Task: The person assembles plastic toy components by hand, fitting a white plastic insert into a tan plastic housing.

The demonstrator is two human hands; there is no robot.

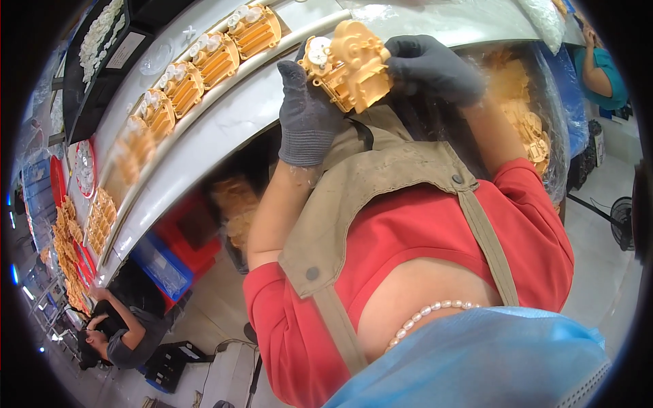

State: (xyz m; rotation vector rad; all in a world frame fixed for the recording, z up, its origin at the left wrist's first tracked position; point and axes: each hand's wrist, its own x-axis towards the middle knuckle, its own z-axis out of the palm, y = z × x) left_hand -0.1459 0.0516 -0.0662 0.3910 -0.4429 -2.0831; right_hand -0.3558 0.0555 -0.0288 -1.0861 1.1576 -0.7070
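My left hand [304,105], in a dark grey knit glove, grips an orange moulded plastic housing [360,64] from its left side, thumb raised. A round white gear-like piece [318,51] sits in the housing's upper left. At the housing's right edge is my right hand [435,68], gloved alike, its fingers bent and closed against the part; the fingertips are partly hidden. Left of my hands, a row of similar orange housings [216,58] with clear and white round pieces lies along the bench's curved rail. One nearer the left end looks smeared by motion.
The white curved bench [224,126] runs in front of me. A black bin [102,61] holds small white parts. More orange parts lie in a plastic-lined container [527,129] at right. A blue crate [162,265] stands below the bench. Co-workers [129,333] sit at left and far right [602,75].
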